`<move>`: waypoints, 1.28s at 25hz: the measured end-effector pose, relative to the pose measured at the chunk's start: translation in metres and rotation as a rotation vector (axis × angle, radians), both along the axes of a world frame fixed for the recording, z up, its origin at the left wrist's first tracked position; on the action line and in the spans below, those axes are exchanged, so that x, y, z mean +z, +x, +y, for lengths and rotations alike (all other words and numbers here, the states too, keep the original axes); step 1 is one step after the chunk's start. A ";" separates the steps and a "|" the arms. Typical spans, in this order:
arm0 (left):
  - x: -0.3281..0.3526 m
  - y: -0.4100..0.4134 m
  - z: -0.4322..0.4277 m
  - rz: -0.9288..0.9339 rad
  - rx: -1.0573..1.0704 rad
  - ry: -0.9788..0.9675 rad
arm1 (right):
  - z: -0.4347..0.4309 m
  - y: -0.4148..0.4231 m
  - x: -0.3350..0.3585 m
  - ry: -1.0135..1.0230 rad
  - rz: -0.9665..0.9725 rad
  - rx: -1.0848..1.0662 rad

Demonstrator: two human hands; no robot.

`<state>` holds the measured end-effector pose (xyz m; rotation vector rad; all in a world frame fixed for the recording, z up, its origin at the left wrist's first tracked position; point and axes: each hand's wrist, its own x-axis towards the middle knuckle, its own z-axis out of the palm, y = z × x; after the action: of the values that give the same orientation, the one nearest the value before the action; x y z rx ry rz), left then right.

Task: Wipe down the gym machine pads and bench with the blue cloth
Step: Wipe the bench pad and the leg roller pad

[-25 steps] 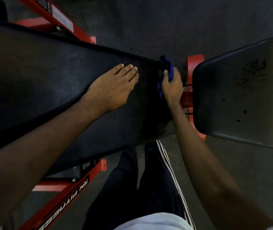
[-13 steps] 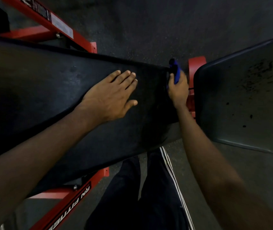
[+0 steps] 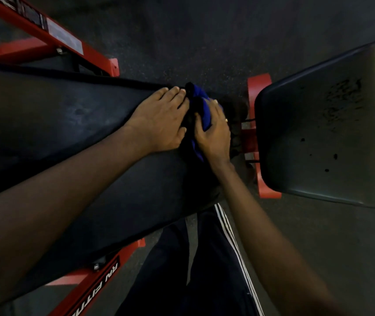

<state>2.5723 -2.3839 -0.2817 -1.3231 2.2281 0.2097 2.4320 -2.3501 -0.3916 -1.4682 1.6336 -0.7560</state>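
Note:
A long black bench pad (image 3: pixel 63 133) runs from the left to the middle of the view. The blue cloth (image 3: pixel 202 106) is bunched at the pad's right end. My right hand (image 3: pixel 213 131) is closed over the cloth and presses it against that end. My left hand (image 3: pixel 161 119) lies flat on the pad, fingers together, its fingertips touching the cloth's far edge. A separate black seat pad (image 3: pixel 318 133), with worn and speckled patches, sits to the right across a narrow gap.
The red steel frame (image 3: pixel 52 39) of the machine runs behind the bench, and another red bar (image 3: pixel 95 286) with white lettering runs below it. A red bracket (image 3: pixel 253 137) joins the two pads. My dark striped trousers (image 3: pixel 204 258) stand on grey rubber floor.
My left hand has slid right along the pad until it meets the cloth. My right hand has shifted from the pad's far corner to its end face, with more cloth showing.

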 end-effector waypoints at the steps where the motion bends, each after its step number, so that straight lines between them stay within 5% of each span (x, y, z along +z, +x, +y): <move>1: -0.006 -0.001 -0.004 -0.021 -0.027 -0.014 | -0.018 -0.008 -0.011 0.013 0.026 -0.015; 8: -0.017 0.000 0.001 -0.059 -0.119 -0.089 | -0.107 -0.055 -0.076 0.397 0.116 -0.144; 17: -0.030 -0.006 -0.007 0.017 -0.244 0.039 | 0.029 -0.025 -0.023 0.113 0.030 -0.140; 25: -0.029 -0.005 -0.007 -0.009 -0.274 0.018 | -0.065 -0.091 -0.106 0.524 0.036 -0.268; 32: -0.030 -0.006 -0.008 -0.014 -0.258 0.029 | 0.066 -0.051 -0.041 0.299 0.061 -0.208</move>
<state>2.5659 -2.3921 -0.3118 -1.0057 2.3469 0.1361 2.3814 -2.2843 -0.4324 -1.1332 1.8754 -0.5524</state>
